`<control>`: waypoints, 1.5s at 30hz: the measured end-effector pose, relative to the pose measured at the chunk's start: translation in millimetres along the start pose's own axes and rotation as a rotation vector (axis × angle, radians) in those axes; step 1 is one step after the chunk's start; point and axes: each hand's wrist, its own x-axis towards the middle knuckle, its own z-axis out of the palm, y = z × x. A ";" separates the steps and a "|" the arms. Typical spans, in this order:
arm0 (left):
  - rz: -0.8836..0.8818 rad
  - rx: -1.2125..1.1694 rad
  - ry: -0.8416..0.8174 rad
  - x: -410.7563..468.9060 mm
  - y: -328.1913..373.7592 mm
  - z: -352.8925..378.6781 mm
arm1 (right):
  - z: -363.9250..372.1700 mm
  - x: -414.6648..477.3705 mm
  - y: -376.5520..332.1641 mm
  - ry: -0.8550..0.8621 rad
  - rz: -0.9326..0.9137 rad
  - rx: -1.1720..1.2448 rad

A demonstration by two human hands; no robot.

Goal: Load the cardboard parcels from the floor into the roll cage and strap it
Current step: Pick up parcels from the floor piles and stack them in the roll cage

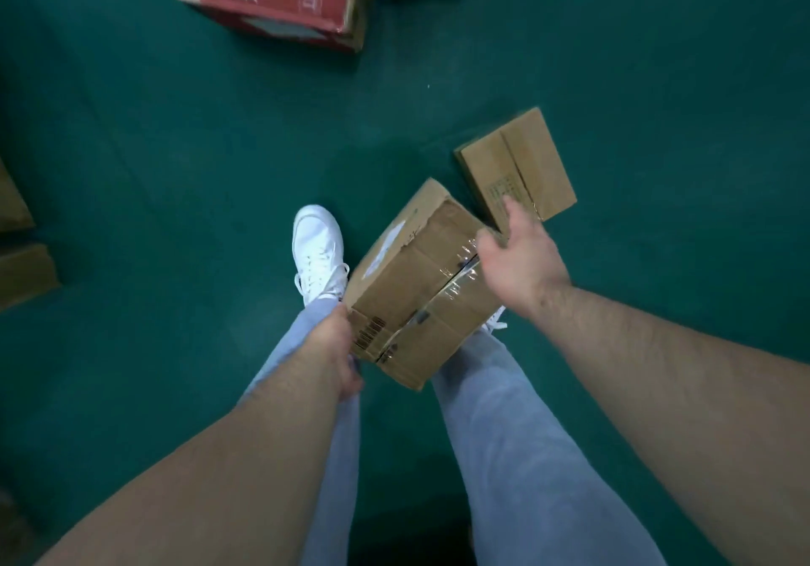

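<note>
L hand (pixel 337 342) clamps parcel (pixel 420 298) by one corner, taking wt; R hand (pixel 519 258) splayed over opposite corner (prob. steadying).

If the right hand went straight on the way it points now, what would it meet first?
Likely the far edge of the taped parcel, gripped by the left hand; the right hand is almost on it. Beyond lies the flat parcel on the floor; depth unclear.
</note>
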 end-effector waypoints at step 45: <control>0.950 2.242 -0.361 -416.4 -322.4 -133.4 | 221.1 -711.4 80.6 1.029 1.091 1.961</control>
